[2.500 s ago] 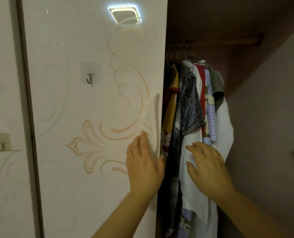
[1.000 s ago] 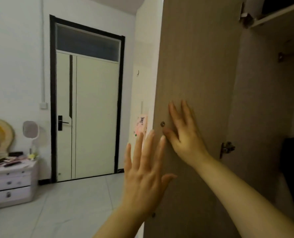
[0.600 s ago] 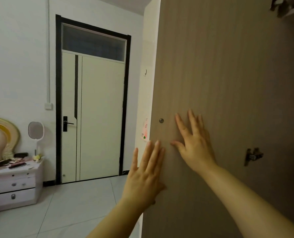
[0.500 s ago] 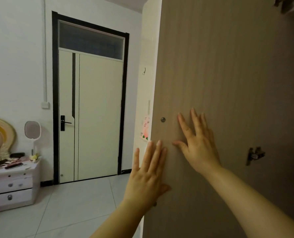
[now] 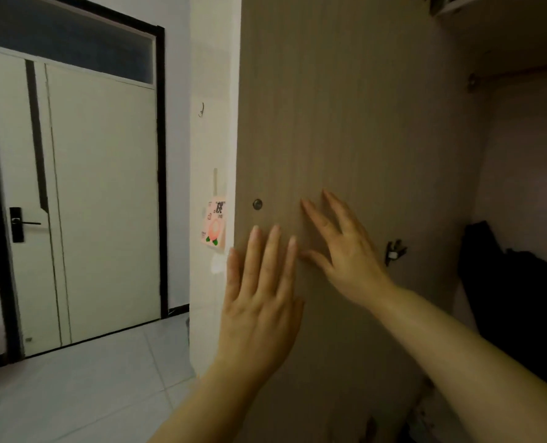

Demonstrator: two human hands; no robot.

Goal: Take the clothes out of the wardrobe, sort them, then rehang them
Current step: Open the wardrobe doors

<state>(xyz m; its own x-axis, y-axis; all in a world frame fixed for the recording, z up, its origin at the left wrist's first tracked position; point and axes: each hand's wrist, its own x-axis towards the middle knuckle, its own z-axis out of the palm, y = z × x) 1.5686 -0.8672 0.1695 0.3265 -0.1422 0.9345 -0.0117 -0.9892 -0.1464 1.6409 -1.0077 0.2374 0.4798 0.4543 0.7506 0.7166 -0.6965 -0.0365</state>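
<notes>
- Our left hand [image 5: 259,302] and right hand [image 5: 345,251] stay flat on the wardrobe door [image 5: 345,107], fingers straight and spread, holding nothing.
- Now we see dark clothes [image 5: 521,298] inside the wardrobe [image 5: 527,155], on the far right.
- The white drawers on the left are gone.

1. Lit brightest at far left, on the white room door [image 5: 102,199] and floor tiles [image 5: 74,382].
2. Sank into shadow at right, inside the wardrobe [image 5: 521,174].
3. Smeared slightly at the fingers of the right hand [image 5: 348,254]; bowed straight lines near the edges.

Head view — close, facing the open wardrobe door [image 5: 345,123].
</notes>
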